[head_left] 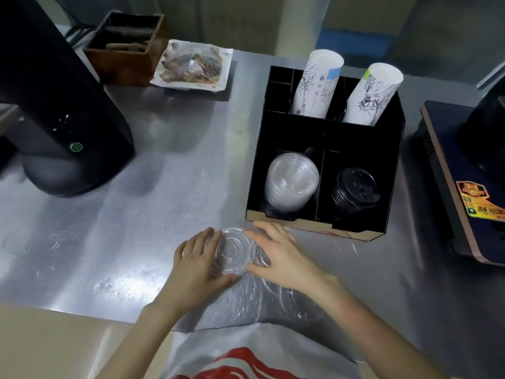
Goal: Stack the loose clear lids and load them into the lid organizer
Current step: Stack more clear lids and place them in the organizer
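A small stack of clear lids rests on the steel counter between my two hands. My left hand cups its left side and my right hand presses its right side. More loose clear lids lie on the counter below my right wrist. The black lid organizer stands just beyond my hands. Its front left bay holds a leaning stack of clear lids, and its front right bay holds black lids.
Two sleeves of printed paper cups stand in the organizer's rear bays. A black machine sits at left, a wooden box and a wrapped tray at the back, another device at right.
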Motion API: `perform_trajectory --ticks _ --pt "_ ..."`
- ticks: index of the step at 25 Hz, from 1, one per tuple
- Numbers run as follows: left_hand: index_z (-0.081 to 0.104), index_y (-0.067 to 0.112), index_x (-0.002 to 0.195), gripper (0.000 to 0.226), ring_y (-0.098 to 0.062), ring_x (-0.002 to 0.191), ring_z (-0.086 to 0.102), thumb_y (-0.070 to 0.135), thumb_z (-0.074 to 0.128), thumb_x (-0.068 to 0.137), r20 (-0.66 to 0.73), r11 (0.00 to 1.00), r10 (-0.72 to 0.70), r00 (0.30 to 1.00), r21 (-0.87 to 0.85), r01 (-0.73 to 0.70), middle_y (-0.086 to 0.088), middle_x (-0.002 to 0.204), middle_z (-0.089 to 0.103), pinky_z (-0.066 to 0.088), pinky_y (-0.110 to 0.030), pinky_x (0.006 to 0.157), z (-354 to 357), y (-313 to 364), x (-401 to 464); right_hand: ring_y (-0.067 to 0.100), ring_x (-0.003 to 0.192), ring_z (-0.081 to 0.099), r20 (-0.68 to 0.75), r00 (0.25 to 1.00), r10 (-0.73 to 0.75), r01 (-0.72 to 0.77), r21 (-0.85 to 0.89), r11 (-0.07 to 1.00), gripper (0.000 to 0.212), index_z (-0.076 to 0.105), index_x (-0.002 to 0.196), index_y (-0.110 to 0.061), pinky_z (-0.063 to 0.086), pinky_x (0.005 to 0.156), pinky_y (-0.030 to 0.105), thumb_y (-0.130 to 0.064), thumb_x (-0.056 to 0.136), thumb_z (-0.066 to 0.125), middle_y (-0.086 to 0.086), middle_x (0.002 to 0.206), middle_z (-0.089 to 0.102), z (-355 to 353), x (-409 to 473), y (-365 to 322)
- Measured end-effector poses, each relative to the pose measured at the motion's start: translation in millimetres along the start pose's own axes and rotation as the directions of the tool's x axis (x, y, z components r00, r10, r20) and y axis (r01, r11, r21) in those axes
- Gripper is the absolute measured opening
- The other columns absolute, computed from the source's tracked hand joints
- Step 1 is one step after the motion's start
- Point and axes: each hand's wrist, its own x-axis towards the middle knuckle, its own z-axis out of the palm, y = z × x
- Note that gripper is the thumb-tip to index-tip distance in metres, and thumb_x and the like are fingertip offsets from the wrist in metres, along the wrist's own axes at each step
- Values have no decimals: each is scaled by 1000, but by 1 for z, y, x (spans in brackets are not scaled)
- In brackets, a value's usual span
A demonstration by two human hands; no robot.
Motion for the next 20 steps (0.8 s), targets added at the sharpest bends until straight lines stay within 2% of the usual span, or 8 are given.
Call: perform_trajectory --ticks 4,7,13,17,20 --pt "45 9 125 87 -39 113 50 66 45 59 8 1000 -16 1000 -13 16 -20 127 52 39 -53 91 6 0 -3 24 135 22 76 997 10 -7 -43 999 66 28 136 -25 19 113 39 -39 80 59 7 147 27 9 2 0" --pt "46 10 124 84 -39 110 52 64 45 60 0 999 -19 1000 -30 19 -21 126 53 40 -52 90 6 -1 -3 24 134 24 70 998 -4 8 -55 998 63 29 136 -22 17 112 37 -33 82 59 6 146 29 11 4 0" --pt "40 14 129 88 -36 122 40 70 41 61 -5 997 -5 1000 -81 5 -18 137 41 31 -48 98 1 0 -2 22 132 29 0 999 -34 34 21 999 57 34 134 -19 21 111 35 -31 83 57 6 143 34 13 1 3" --pt "38 18 130 105 -32 127 34 90 20 56 14 982 16 1000 -188 -13 -16 142 34 26 -44 102 -8 2 -1 20 127 38 -100 994 -33 42 87 995 51 42 129 -21 32 108 37 -37 83 55 3 137 42 11 -6 11" --pt "45 20 125 92 -29 124 39 85 23 64 -26 957 79 997 -276 -83 -15 139 39 31 -42 99 -15 7 1 16 125 39 -155 988 -6 33 167 985 48 44 127 -23 30 105 28 -37 83 57 0 136 43 1 -12 12"
